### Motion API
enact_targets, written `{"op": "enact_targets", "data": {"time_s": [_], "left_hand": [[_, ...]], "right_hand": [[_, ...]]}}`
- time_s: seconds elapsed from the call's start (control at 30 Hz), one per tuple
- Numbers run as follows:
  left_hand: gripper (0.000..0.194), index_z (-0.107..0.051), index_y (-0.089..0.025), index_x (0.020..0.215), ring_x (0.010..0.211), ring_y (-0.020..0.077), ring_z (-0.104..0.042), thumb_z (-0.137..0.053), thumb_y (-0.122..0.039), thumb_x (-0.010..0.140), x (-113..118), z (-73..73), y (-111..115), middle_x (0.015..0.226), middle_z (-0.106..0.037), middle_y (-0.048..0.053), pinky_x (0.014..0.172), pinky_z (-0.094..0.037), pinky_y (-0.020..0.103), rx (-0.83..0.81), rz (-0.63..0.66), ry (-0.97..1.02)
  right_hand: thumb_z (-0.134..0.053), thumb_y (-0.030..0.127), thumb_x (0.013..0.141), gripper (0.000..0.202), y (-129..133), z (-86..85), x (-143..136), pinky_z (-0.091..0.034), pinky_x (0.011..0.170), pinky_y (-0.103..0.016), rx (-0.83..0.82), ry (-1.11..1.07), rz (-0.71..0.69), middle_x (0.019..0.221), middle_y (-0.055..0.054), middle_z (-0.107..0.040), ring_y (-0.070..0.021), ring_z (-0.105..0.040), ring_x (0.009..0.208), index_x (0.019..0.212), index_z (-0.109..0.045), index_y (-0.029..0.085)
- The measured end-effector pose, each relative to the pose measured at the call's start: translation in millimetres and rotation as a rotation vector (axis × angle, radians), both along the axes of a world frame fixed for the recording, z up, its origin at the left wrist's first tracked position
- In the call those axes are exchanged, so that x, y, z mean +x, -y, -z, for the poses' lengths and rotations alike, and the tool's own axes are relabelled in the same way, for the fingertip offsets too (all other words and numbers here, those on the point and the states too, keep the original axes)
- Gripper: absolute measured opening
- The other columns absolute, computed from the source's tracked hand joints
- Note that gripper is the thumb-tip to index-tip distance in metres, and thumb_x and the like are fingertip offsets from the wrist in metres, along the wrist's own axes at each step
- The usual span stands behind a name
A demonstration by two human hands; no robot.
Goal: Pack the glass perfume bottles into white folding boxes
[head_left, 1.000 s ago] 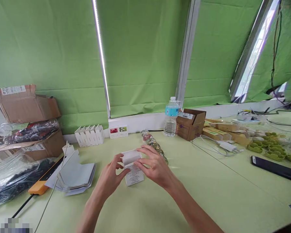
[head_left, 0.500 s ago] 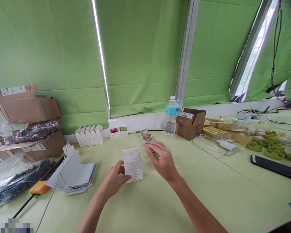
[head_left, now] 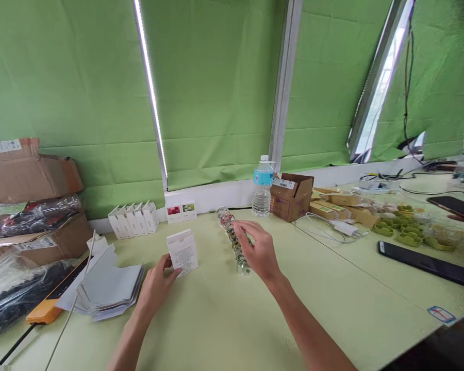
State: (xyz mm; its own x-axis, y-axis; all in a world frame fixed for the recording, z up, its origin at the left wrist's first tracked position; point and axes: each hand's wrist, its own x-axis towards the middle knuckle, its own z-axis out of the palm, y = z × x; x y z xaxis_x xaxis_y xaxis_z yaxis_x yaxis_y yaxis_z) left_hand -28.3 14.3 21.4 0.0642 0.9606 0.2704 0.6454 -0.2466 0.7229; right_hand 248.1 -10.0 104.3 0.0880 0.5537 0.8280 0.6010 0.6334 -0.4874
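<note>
A small white box (head_left: 183,253) with printed text stands upright on the pale green table (head_left: 216,330). My left hand (head_left: 157,281) grips it at its lower left edge, thumb on the front. To its right, a row of small clear glass jars (head_left: 232,234) with coloured contents runs away from me. My right hand (head_left: 257,250) is at the right side of this row, fingers bent and close together over the jars. Whether its fingertips hold a jar is hidden.
White boxes (head_left: 133,220) and two picture cards (head_left: 181,211) stand at the back, with a water bottle (head_left: 263,188) and brown carton (head_left: 292,197) further right. Folded white sheets (head_left: 108,291) lie left; a black phone (head_left: 425,262) lies right.
The view has turned right. My left hand and the white box are farther from the jar row, and more of the row shows beside my right hand. Another phone has appeared at the right edge.
</note>
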Motion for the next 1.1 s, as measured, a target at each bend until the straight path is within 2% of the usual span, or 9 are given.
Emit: {"op": "enact_targets", "data": {"time_s": [0.1,0.17,0.27,0.33,0.4,0.5,0.6,0.77,1.1], "left_hand": [[0.044,-0.051,-0.022,0.118,0.110,0.0301,-0.060,-0.054,-0.047,0.082,-1,5.4,-4,0.116,-0.067,0.010,0.090,-0.046,0.042,-0.023,0.012,-0.047],[0.059,-0.041,-0.021,0.129,0.117,0.0310,-0.055,-0.053,-0.052,0.081,0,5.3,-5,0.125,-0.061,0.013,0.093,-0.044,0.044,0.012,-0.018,-0.064],[0.077,-0.029,-0.019,0.140,0.120,0.0335,-0.051,-0.053,-0.060,0.079,6,-8.4,2,0.134,-0.051,0.017,0.091,-0.045,0.047,0.121,-0.160,-0.064],[0.072,-0.030,-0.022,0.140,0.116,0.0324,-0.054,-0.049,-0.059,0.081,13,-25.5,13,0.133,-0.050,0.015,0.079,-0.051,0.041,0.215,-0.208,-0.024],[0.058,-0.043,-0.024,0.130,0.103,0.0287,-0.060,-0.048,-0.057,0.083,20,-42.8,26,0.120,-0.058,0.011,0.063,-0.051,0.032,0.320,-0.282,0.036],[0.034,-0.058,-0.025,0.105,0.076,0.0188,-0.061,-0.049,-0.051,0.085,28,-56.6,40,0.094,-0.064,0.004,0.061,-0.047,0.027,0.460,-0.334,-0.011],[0.027,-0.059,-0.023,0.093,0.063,0.0134,-0.056,-0.044,-0.046,0.089,31,-51.5,41,0.090,-0.064,0.003,0.060,-0.045,0.025,0.476,-0.220,-0.130],[0.027,-0.060,-0.025,0.092,0.067,0.0137,-0.060,-0.038,-0.041,0.092,34,-31.8,32,0.098,-0.066,0.002,0.058,-0.042,0.023,0.406,-0.023,-0.363],[0.029,-0.060,-0.027,0.088,0.069,0.0154,-0.061,-0.034,-0.039,0.094,43,-24.1,35,0.092,-0.067,-0.002,0.054,-0.038,0.024,0.241,0.114,-0.528]], "right_hand": [[-0.048,0.035,0.092,0.026,-3,-1.9,16,-0.050,0.081,-0.030,-0.075,-0.054,0.035,0.101,-0.006,-0.070,-0.0200,-0.062,0.096,0.097,-0.070,0.020],[-0.046,0.039,0.092,0.031,-6,0.0,34,-0.050,0.069,-0.028,-0.197,-0.071,0.055,0.098,-0.006,-0.070,-0.0195,-0.063,0.085,0.095,-0.069,0.019],[-0.047,0.044,0.089,0.035,-11,10.3,67,-0.047,0.062,-0.028,-0.482,0.018,0.052,0.084,-0.005,-0.071,-0.0172,-0.060,0.067,0.088,-0.069,0.017],[-0.052,0.043,0.086,0.033,-14,21.1,85,-0.047,0.062,-0.028,-0.689,0.120,-0.020,0.091,-0.006,-0.070,-0.0172,-0.061,0.069,0.095,-0.068,0.016],[-0.063,0.040,0.077,0.037,-17,32.7,94,-0.047,0.062,-0.027,-0.760,0.157,-0.051,0.099,-0.007,-0.069,-0.0174,-0.062,0.073,0.104,-0.066,0.016],[-0.071,0.036,0.069,0.043,-21,46.8,93,-0.047,0.064,-0.026,-0.805,0.197,-0.070,0.101,-0.006,-0.068,-0.0161,-0.060,0.072,0.107,-0.065,0.016],[-0.071,0.033,0.067,0.038,-25,53.8,85,-0.044,0.063,-0.025,-0.829,0.235,-0.071,0.098,-0.004,-0.067,-0.0152,-0.058,0.070,0.101,-0.066,0.017],[-0.067,0.029,0.070,0.025,-26,54.0,79,-0.040,0.060,-0.025,-0.847,0.288,-0.067,0.088,-0.002,-0.066,-0.0152,-0.054,0.068,0.091,-0.067,0.017],[-0.068,0.035,0.071,0.035,-12,51.3,67,-0.040,0.054,-0.023,-0.902,0.335,-0.203,0.071,0.000,-0.063,-0.0150,-0.055,0.062,0.102,-0.066,0.017]]}}
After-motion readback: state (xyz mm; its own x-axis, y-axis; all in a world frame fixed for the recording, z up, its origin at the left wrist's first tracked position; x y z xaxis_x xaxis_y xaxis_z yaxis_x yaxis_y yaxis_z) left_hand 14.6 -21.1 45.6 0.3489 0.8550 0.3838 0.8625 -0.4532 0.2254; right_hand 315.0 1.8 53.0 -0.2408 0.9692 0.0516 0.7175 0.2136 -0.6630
